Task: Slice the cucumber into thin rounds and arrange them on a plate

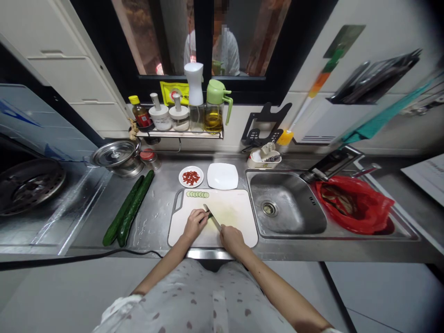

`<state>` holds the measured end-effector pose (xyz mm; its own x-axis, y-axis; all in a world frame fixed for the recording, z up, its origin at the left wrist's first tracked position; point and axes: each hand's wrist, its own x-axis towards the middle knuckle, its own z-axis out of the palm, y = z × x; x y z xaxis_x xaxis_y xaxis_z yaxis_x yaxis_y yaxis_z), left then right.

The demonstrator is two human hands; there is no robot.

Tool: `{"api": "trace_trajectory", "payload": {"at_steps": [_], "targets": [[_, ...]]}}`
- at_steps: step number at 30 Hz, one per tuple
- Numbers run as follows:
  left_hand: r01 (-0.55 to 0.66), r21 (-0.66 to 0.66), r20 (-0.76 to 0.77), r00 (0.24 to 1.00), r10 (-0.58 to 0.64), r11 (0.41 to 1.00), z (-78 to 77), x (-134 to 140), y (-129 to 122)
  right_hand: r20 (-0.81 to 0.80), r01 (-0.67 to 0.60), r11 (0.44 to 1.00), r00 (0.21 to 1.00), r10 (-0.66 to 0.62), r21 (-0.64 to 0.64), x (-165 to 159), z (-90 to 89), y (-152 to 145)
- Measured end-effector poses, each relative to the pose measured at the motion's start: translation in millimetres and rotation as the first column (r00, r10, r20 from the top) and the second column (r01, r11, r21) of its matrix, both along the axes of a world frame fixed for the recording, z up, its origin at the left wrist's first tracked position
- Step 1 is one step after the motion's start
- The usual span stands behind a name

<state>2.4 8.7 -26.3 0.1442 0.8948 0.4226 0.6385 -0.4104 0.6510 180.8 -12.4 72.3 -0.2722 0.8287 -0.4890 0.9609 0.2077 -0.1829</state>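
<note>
My right hand (232,239) is wrapped round the handle of a kitchen knife (214,219), whose blade points away and to the left over the white cutting board (239,210). Fingers bent, my left hand (196,224) presses a small green piece of cucumber (210,215) against the board beside the blade; most of that piece is hidden. Along the board's far left edge lies an overlapping row of cucumber slices (197,194). Behind the board stand a small plate of chopped red pieces (191,177) and a bare white square plate (222,176).
Two whole cucumbers (128,210) lie left of the board, near a lidded steel pot (118,157). To the right is the sink (289,203), with a red plastic bag (357,208) beyond it. Seasoning jars and an oil bottle (214,111) stand on a rack behind.
</note>
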Motion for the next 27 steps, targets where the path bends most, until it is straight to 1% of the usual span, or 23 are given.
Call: {"api": "trace_trajectory", "payload": {"at_steps": [7,15,20,24,27], "targets": [[0.004,-0.017,0.005,1.000,-0.004,1.000,2.4,-1,-1,0.011,-0.013,1.000,1.000,0.013,-0.003,-13,-4.5,13],[0.008,-0.010,0.008,1.000,-0.008,1.000,3.4,0,-1,-0.015,-0.018,0.999,1.000,0.019,0.042,-18,-14.6,19],[0.010,-0.014,0.002,1.000,-0.010,1.000,3.7,0,-2,-0.016,-0.010,0.999,1.000,0.011,0.033,-19,-13.0,18],[0.006,-0.003,0.001,1.000,-0.006,1.000,1.4,0,-1,-0.011,-0.007,0.999,1.000,0.007,0.033,-13,-10.2,11],[0.006,0.000,0.003,1.000,-0.006,1.000,0.6,-1,-1,0.001,0.007,1.000,1.000,-0.007,0.004,-8,-7.5,4]]}}
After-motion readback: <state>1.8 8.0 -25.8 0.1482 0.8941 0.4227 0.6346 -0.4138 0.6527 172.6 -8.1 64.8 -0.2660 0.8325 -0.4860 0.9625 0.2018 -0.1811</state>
